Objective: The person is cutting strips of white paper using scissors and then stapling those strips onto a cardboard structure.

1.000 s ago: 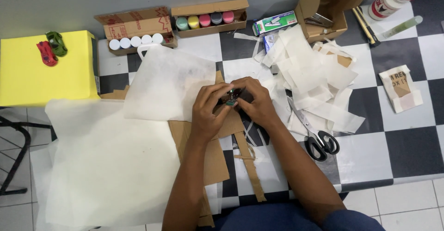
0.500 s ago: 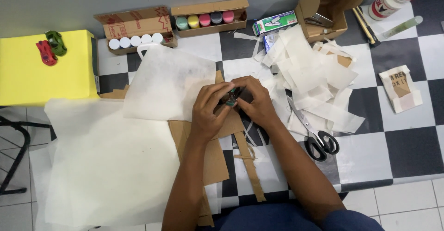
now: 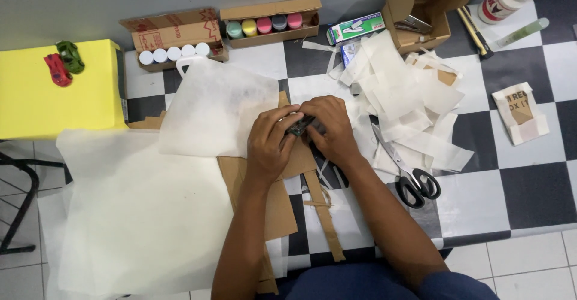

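A large white paper sheet (image 3: 138,216) covers the near left of the checkered table (image 3: 529,186), with a smaller white sheet (image 3: 216,111) above it and brown cardboard pieces (image 3: 270,198) under the forearms. A heap of white paper scraps (image 3: 409,102) lies right of the hands, black-handled scissors (image 3: 412,177) beside it. The left hand (image 3: 270,144) and right hand (image 3: 330,129) meet at table centre, both closed around a small dark object (image 3: 299,126), mostly hidden.

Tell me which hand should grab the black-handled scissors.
Right hand, probably: the black-handled scissors lie on the checkered table on its side, while the left hand sits farther away, across the small dark object.
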